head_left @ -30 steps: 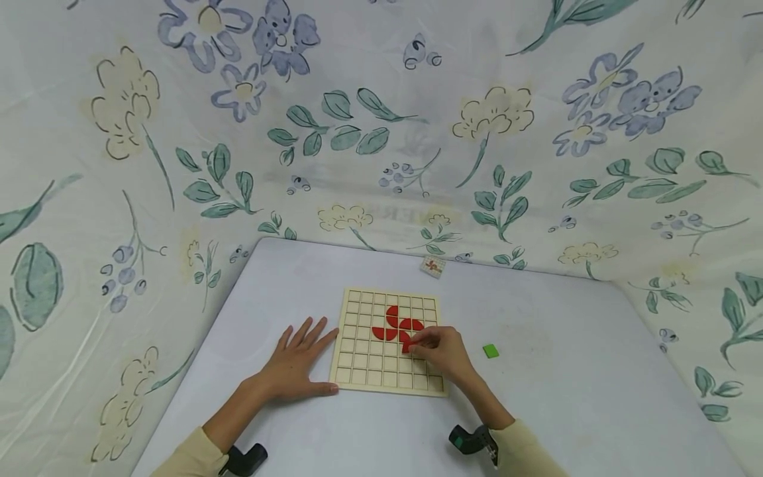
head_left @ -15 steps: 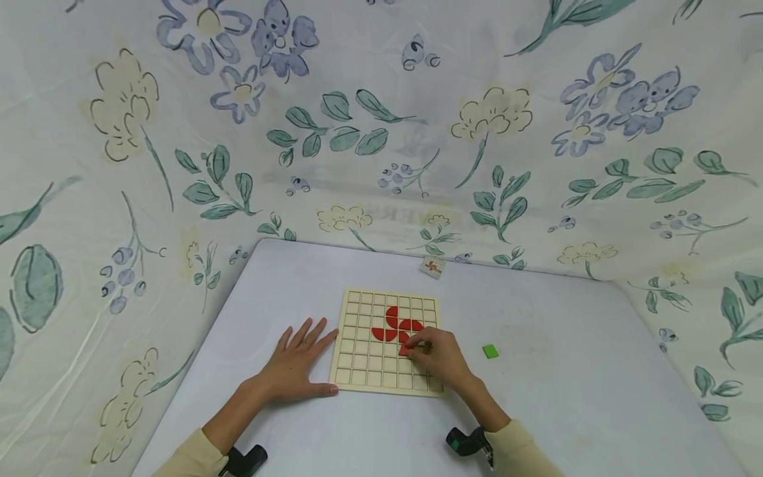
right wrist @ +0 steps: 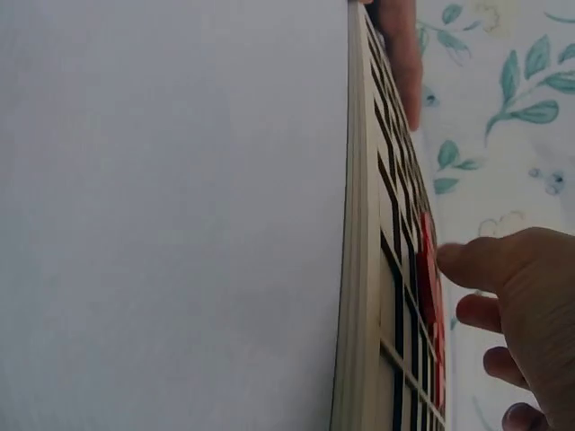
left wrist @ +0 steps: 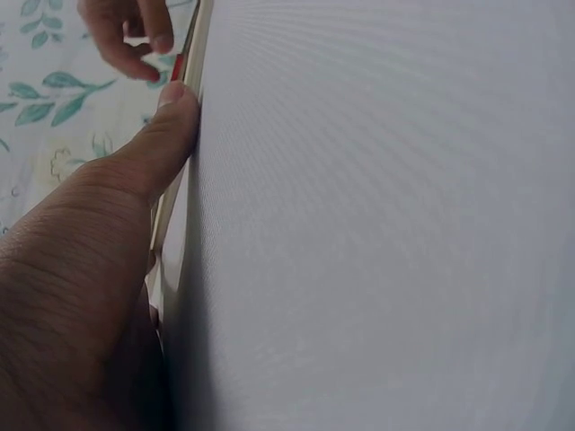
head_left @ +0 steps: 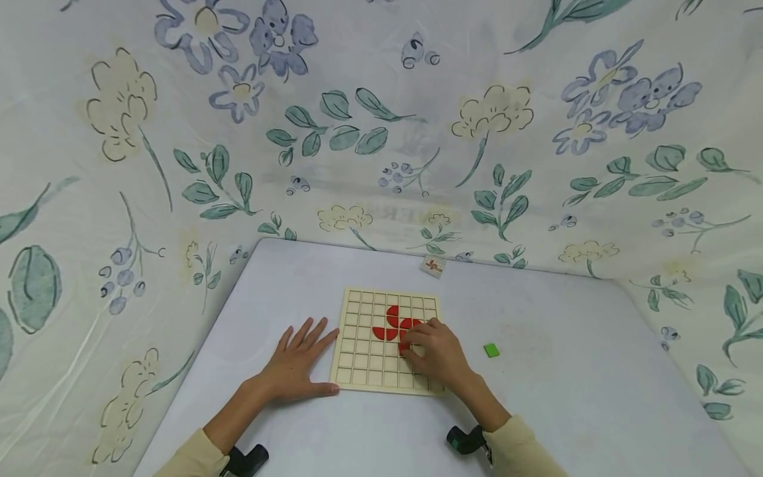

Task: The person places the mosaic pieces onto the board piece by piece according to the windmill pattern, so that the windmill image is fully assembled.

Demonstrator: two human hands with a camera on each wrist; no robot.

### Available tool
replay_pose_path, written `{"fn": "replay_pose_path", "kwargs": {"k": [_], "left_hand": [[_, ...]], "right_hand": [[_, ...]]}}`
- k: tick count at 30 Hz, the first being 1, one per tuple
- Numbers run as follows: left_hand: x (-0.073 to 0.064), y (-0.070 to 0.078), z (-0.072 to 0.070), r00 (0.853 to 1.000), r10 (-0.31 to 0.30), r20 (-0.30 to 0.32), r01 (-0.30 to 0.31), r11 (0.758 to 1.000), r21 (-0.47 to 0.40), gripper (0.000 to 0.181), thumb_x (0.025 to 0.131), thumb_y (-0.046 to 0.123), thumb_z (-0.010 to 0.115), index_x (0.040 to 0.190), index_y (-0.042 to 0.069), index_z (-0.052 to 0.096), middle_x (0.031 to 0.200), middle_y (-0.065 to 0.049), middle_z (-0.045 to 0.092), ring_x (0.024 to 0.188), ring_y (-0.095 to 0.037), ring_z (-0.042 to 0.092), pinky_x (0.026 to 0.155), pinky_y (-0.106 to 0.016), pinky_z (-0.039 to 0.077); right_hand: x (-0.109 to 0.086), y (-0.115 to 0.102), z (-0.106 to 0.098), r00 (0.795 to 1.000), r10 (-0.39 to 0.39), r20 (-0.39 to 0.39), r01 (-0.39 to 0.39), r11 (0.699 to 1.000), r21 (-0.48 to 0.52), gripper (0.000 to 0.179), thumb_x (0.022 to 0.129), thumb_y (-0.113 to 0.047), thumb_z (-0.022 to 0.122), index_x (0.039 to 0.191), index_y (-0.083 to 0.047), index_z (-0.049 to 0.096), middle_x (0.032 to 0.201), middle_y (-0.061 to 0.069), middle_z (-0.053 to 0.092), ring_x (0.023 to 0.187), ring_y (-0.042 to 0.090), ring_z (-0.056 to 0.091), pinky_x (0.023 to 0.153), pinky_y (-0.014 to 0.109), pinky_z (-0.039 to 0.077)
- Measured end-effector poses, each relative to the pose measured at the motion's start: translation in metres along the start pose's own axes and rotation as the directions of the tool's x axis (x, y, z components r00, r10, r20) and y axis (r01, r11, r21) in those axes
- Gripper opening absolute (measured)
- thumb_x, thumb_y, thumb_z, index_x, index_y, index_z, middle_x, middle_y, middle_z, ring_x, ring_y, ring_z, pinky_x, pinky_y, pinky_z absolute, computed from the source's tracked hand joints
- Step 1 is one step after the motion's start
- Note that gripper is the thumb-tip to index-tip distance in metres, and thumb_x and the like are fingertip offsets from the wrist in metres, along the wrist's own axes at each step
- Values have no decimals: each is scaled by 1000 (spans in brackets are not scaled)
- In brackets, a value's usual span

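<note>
A pale wooden grid board (head_left: pixel 360 362) lies on the white table. Red quarter-round tiles (head_left: pixel 391 322) form a pinwheel shape in its cells. My left hand (head_left: pixel 295 366) is spread flat beside the board, with fingertips at its left edge and thumb at the near left corner. Over the board's right half, my right hand (head_left: pixel 440 352) has its fingertips on the nearest red tiles, partly covering them. In the right wrist view, the right thumb (right wrist: pixel 472 260) comes close to a red tile (right wrist: pixel 426 269), apart from the other fingers. Nothing shows pinched between them.
One green square tile (head_left: pixel 491 350) lies on the table right of the board. A small card (head_left: pixel 432 266) with a red pinwheel picture sits near the table's far edge. Flower-patterned cloth (head_left: pixel 417 152) hangs behind the table (head_left: pixel 566 397).
My right hand has gone from pinching the nearest red tile, turning it slightly, to resting its loosened fingers over the tiles. The left hand stays in place.
</note>
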State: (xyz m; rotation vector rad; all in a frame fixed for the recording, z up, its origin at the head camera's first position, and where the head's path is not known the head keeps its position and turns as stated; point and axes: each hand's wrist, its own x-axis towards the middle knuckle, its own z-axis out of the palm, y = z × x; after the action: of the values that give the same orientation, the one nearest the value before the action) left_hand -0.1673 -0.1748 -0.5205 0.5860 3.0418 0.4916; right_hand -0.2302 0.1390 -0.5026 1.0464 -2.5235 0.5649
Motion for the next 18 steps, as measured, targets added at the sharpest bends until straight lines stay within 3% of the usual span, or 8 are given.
{"fn": "replay_pose_path", "kwargs": {"k": [3, 6, 9, 15, 18], "left_hand": [[1, 0, 2, 1000, 3, 0, -3, 1000, 10, 110, 72, 86, 53, 155, 18, 32, 162, -11, 19, 148, -37, 9, 112, -64, 7], [2, 0, 2, 1000, 6, 8, -7, 1000, 10, 110, 72, 87, 52, 156, 18, 32, 162, -11, 18, 148, -36, 8, 113, -63, 7], [2, -1, 3, 1000, 13, 11, -13, 1000, 4, 110, 72, 87, 52, 155, 18, 32, 162, -11, 19, 148, -37, 9, 112, -64, 7], [1, -4, 5, 1000, 4, 1, -4, 1000, 25, 111, 71, 87, 52, 156, 18, 31, 162, -10, 17, 148, -36, 8, 112, -63, 6], [2, -4, 7, 1000, 9, -6, -9, 1000, 15, 111, 72, 86, 53, 156, 18, 31, 163, -10, 16, 148, -36, 7, 113, -63, 5]], "right_hand": [[-1, -2, 0, 999, -12, 46, 14, 999, -35, 27, 77, -26, 86, 101, -15, 78, 96, -2, 70, 83, 17, 52, 69, 31, 48], [-3, -5, -2, 996, 1, 87, 3, 999, -45, 25, 79, -26, 84, 100, -14, 78, 93, -2, 68, 82, 17, 54, 70, 31, 49], [-5, -7, -3, 997, 11, 81, -8, 1000, -29, 19, 78, -22, 85, 94, -13, 79, 90, -2, 69, 78, 16, 54, 66, 30, 48], [-4, -8, 1, 999, 13, 37, -10, 998, -66, 35, 76, -38, 85, 100, -14, 78, 89, -3, 64, 76, 14, 50, 61, 27, 45], [-2, -10, 4, 998, 23, 57, -19, 997, -76, 29, 80, -38, 82, 98, -16, 78, 85, -5, 61, 74, 12, 47, 58, 24, 43]]}}
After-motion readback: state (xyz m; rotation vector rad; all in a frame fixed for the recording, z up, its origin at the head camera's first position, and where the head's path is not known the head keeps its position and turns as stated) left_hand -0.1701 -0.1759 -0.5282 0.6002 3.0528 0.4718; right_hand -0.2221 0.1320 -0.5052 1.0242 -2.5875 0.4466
